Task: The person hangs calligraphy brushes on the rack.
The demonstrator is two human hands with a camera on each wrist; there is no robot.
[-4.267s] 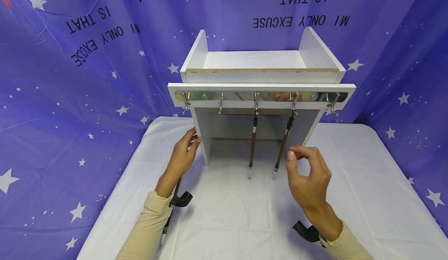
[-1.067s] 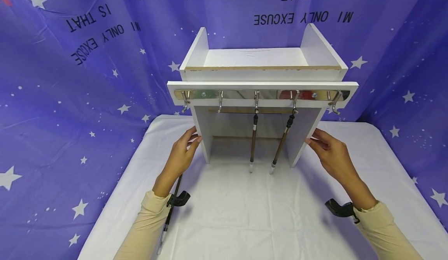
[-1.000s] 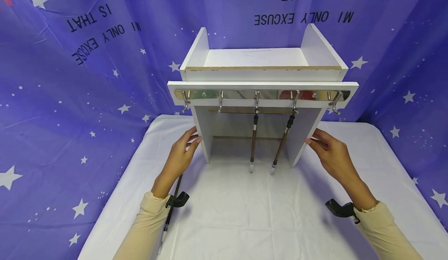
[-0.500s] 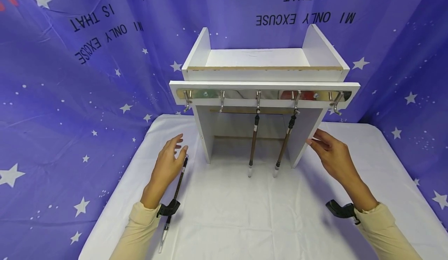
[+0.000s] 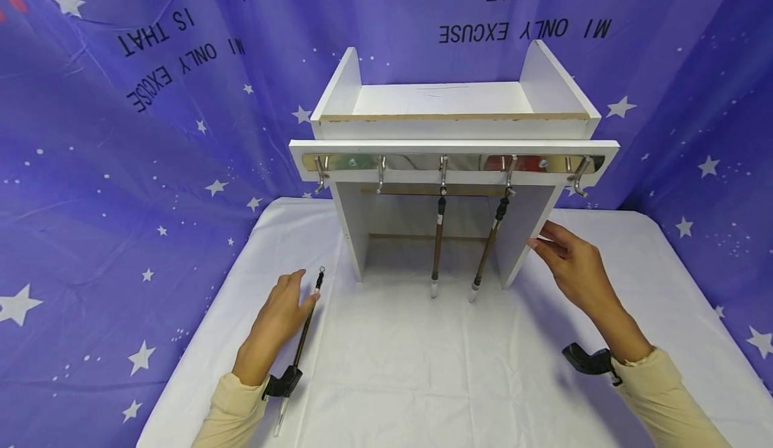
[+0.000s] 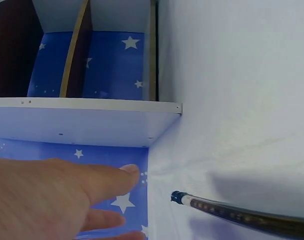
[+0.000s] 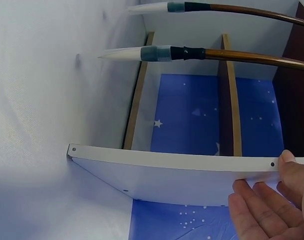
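A white wooden shelf [image 5: 386,129] with a row of metal hooks stands on the table. From two hooks hang brown-handled calligraphy brushes, one in the middle [image 5: 438,237] and one farther right [image 5: 488,250], white tips down. My right hand [image 5: 574,270] holds the front edge of the right side panel [image 7: 171,165], thumb on the edge and fingers against the outer face. A third calligraphy brush [image 5: 306,330] lies on the cloth at left. Beside its loop end hovers my left hand [image 5: 274,324], fingers extended and holding nothing; the wrist camera partly covers this brush.
White cloth [image 5: 392,367] covers the table. Purple star-printed curtains [image 5: 151,200] hang behind and at both sides. The hook strip [image 5: 413,163] juts out at the shelf's front, and its other hooks carry nothing.
Right hand moved from near the right hanging brush to the right side panel, then stayed. Left hand let go of the left panel and moved down and left to the lying brush.
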